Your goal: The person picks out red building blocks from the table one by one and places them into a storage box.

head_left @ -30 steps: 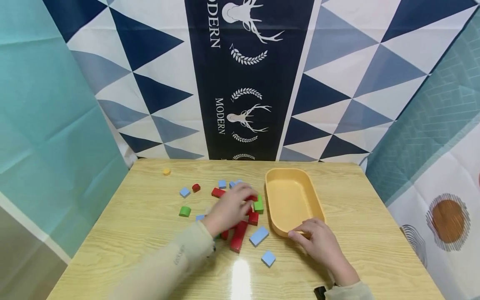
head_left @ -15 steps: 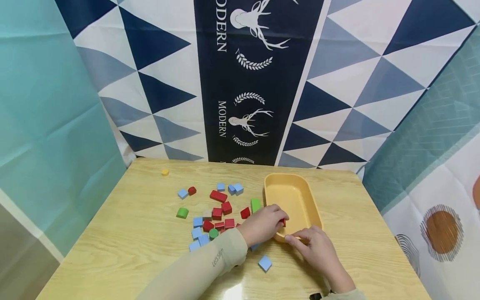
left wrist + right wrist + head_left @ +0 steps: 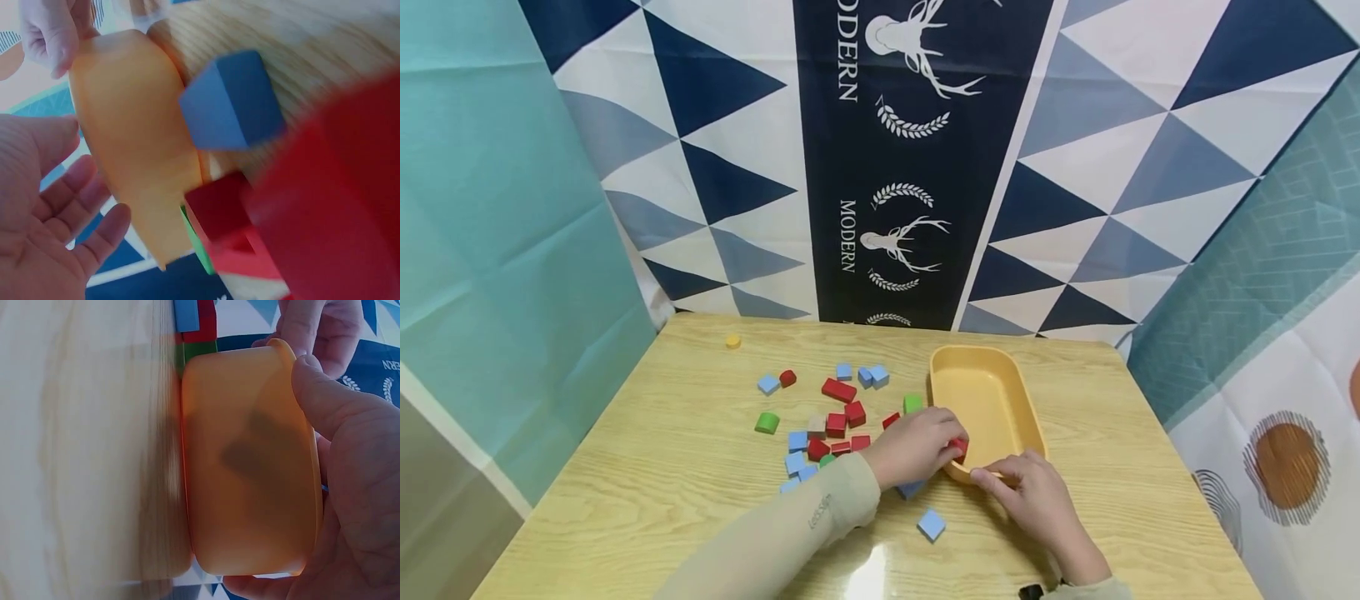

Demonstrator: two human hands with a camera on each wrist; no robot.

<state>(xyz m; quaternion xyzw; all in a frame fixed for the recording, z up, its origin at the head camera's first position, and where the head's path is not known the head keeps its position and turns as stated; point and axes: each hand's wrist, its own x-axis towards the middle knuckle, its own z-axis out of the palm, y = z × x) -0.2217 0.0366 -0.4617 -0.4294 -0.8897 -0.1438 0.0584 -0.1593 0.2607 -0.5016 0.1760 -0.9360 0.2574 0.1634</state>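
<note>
In the head view my left hand (image 3: 919, 446) reaches over the left front rim of an orange-yellow plastic tray (image 3: 973, 352). A red block (image 3: 959, 448) shows just beside its fingertips, inside the tray's near left corner. In the left wrist view the thumb and fingers of the left hand (image 3: 56, 206) are spread apart, with no block visible between them; the tray wall hides what lies behind. My right hand (image 3: 1033, 492) grips the tray's front edge. The right wrist view shows the right thumb (image 3: 322, 387) on the rim and a dark shape through the wall.
Left of the tray lie several red blocks (image 3: 838, 390), several blue blocks (image 3: 797, 440) and a green block (image 3: 913, 403). A blue block (image 3: 932, 525) sits near the front. A yellow round piece (image 3: 733, 341) lies at the far left of the wooden table (image 3: 685, 475).
My left hand moved from the block pile to the tray with a red block, then drew back slightly left, leaving more of the block in sight. My right hand stays on the rim.
</note>
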